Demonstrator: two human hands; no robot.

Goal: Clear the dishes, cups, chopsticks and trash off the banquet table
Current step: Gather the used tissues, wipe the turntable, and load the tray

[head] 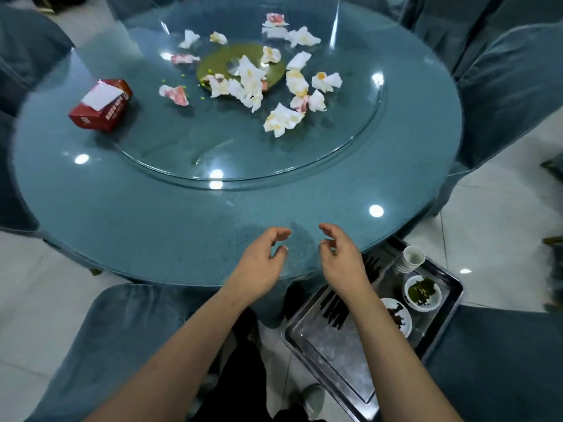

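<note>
Head view: both the left hand (264,259) and right hand (340,256) hover loosely curled and holding nothing at the worktop (182,214) near edge, crumpled napkins (283,118) lying well ahead on the glass turntable (170,153), slightly nearer the right.

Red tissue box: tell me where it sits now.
In the head view the red tissue box sits on the table's left side, just outside the glass turntable's rim, apart from the crumpled napkins.

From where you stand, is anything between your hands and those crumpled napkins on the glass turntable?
Nothing visible stands in the way. The left hand and right hand hover empty over the near table edge, and the stretch up to the crumpled napkins on the glass turntable is bare.
</note>
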